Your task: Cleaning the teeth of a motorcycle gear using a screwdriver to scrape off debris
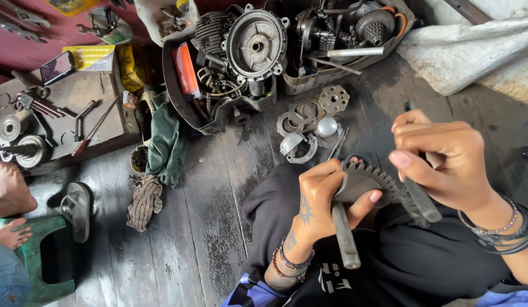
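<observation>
Greasy toothed steel gear (363,179) on smooth shaft (345,236), left hand (324,199) gripping it, right hand (446,162) at 3 o'clock pinching dark file (420,196)

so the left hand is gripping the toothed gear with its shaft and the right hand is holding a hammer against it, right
Not quite. The left hand does grip the toothed gear with its shaft, but the right hand holds a slim dark flat tool, not a hammer, against it. The head view shows this.
</observation>
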